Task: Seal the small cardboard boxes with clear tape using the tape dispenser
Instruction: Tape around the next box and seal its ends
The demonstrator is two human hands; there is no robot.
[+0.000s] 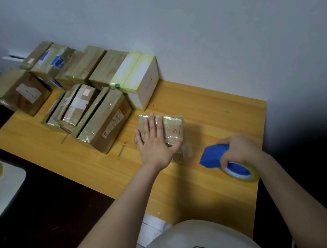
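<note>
Wooden desk (208, 104) stands against a pale wall, its left and near edges dropping to dark floor. Taped boxes (102, 120) crowd the rear left, close beside the work area. At centre, the small box (173, 131) lies flat on the desk. The left hand (157, 144) presses on its top with fingers straight and spread. Apply firm downward pressure so the box cannot slide while tape is drawn. To the right, the right hand (239, 148) grips the blue tape dispenser (213, 155), apart from the box. Pull low and straight across the seam. Open desk lies beyond the dispenser. The right desk edge is near, so direct strokes leftward.
</note>
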